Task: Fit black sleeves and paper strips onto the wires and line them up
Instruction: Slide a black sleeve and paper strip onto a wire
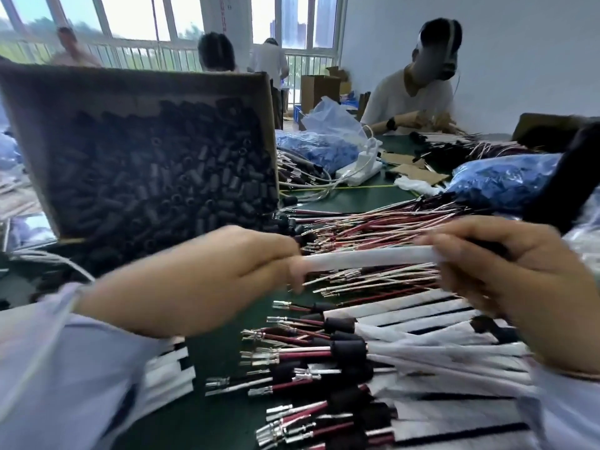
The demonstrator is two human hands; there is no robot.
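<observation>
Far left, the tilted cardboard box (136,82) is heaped with black sleeves (162,177); far right, a plastic bag (500,180) holds blue parts; your left hand (227,274) and right hand (506,280), fingers curled, pinch the paper strip (367,256) by its ends, above the sleeved wires (357,352) lined up near right.

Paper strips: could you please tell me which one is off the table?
The paper strip held between the left hand and right hand; the other strips lie on the green table.
</observation>
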